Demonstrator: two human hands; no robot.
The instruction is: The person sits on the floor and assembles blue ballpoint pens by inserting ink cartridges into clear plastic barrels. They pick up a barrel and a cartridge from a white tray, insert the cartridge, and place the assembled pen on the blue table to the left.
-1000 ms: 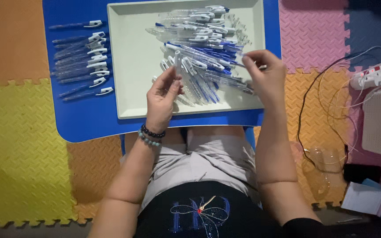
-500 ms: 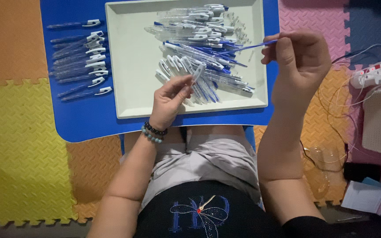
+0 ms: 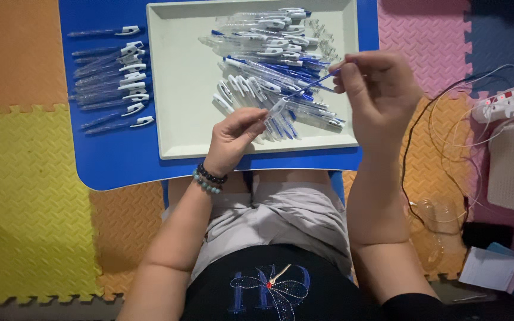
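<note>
We sit over the small blue table [image 3: 114,160], with the pale tray [image 3: 176,83] set along its far edge. Our left hand [image 3: 233,139] pinches a clear pen barrel [image 3: 276,110] by its lower end, tilted up toward the right. Our right hand [image 3: 379,95] holds a thin blue refill [image 3: 313,85] between closed fingertips, lined up with the barrel's open top so it can slide in. Loose pen parts [image 3: 275,53] lie heaped at the tray's far right corner; a row of pens [image 3: 111,77] lies near the table's left edge, kept apart.
</note>
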